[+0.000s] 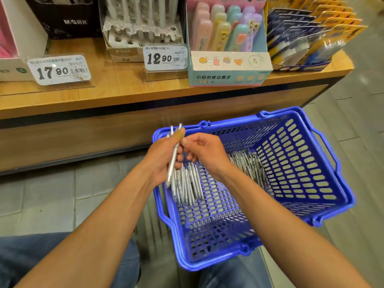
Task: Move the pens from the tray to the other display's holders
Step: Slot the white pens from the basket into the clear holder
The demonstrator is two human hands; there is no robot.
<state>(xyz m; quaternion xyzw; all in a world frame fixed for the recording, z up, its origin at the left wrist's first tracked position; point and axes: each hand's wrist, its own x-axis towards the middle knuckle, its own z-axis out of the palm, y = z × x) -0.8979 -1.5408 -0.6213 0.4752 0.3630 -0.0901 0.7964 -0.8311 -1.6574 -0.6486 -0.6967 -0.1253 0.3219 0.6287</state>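
Above one blue plastic basket point(301, 163), left hand point(160, 161) grips several silver pens point(173, 161); right hand's point(205, 152) curled grip pinches one.

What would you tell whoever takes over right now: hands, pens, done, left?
Left hand grips a bundle of pens over the basket.
Right hand pinches at the bundle's top; it may hold one pen, unclear.
More pens lie in the basket, a loose pile towards its far side.
The white display on the shelf has empty holes in front.
Done: a bundle gathered. Left: slot these pens into the holders, then the rest.
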